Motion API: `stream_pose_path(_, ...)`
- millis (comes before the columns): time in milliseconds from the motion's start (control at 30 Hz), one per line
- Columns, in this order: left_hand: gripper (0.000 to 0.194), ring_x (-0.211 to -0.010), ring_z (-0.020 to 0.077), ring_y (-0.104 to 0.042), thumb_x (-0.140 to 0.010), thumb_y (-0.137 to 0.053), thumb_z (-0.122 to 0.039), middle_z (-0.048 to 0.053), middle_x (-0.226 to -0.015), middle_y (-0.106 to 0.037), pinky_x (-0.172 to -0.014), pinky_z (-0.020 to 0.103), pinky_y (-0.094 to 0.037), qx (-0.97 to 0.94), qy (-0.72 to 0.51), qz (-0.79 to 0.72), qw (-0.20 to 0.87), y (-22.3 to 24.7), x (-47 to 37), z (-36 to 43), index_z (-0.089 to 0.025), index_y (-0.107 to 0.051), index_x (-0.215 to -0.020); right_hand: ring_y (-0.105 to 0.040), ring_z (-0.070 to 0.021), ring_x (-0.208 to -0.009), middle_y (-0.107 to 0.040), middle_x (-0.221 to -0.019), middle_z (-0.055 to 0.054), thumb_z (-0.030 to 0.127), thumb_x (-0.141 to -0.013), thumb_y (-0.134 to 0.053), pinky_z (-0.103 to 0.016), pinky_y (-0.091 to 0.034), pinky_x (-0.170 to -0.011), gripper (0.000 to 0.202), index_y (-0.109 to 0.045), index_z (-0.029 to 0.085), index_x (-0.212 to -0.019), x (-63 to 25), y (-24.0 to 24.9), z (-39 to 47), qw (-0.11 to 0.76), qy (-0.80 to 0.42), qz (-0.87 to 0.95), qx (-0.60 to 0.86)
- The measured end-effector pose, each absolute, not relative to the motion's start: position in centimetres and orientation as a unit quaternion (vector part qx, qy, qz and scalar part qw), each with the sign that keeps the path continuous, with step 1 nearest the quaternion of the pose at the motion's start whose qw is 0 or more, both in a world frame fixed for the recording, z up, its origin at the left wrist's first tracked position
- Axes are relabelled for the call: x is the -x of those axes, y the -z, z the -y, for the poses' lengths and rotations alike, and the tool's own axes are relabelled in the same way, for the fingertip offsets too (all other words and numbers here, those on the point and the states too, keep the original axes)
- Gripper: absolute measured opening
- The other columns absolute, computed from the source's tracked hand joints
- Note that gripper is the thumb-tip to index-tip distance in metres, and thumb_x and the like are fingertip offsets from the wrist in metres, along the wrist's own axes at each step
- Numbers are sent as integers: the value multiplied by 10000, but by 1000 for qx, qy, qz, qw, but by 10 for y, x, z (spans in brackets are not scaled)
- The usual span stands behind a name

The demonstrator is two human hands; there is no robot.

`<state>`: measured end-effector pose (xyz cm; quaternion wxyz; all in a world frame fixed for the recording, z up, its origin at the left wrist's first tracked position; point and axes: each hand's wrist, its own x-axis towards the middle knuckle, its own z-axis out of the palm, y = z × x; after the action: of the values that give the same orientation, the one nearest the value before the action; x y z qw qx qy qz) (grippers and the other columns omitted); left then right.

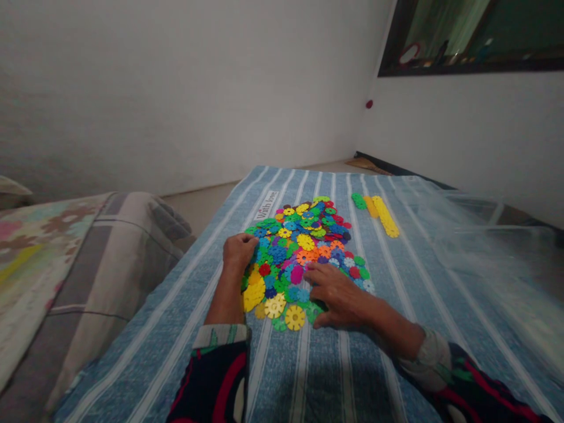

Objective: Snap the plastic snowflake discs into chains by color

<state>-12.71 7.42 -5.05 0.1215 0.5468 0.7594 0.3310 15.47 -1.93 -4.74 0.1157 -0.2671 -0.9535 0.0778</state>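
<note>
A pile of colourful notched plastic discs (291, 252) lies spread on a blue cloth with white stripes (176, 329). At the pile's left edge is my left hand (239, 251), its fingers bent together against green and blue discs; whether a disc is between them is too small to tell. My right hand (335, 294) rests over the lower right of the pile, fingers apart, the fingertips by a magenta disc (296, 274) and the thumb low near a green one. Yellow discs (294, 317) sit at the pile's near edge.
Beyond the pile at the right lie a yellow row of discs (386, 217), an orange one (371, 207) and a green one (358, 201). A clear plastic container (497, 258) stands at the right edge. Folded bedding (110, 252) is at the left.
</note>
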Motion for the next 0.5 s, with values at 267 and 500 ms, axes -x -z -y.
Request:
stream_pose_path(267, 321, -819, 231, -679, -703, -554, -358, 61, -825, -749, -703, 287, -478, -546, -330, -761, 120, 52, 129, -76, -159, -763, -844, -432, -309, -1198, -580, -1158, -150, 402, -816, -689, -481, -366, -987, 308, -649, 147, -986, -152, 57, 12, 205, -24, 917, 342)
stream_pose_path(500, 327, -794, 224, -678, -708, -554, -375, 50, -823, -752, -687, 287, -482, -541, -327, -765, 121, 55, 130, -77, -174, -764, -859, -465, -290, -1162, -599, -1093, -140, 344, -901, -575, -481, -372, -997, 208, -616, 165, -998, -137, 57, 30, 269, -26, 916, 295)
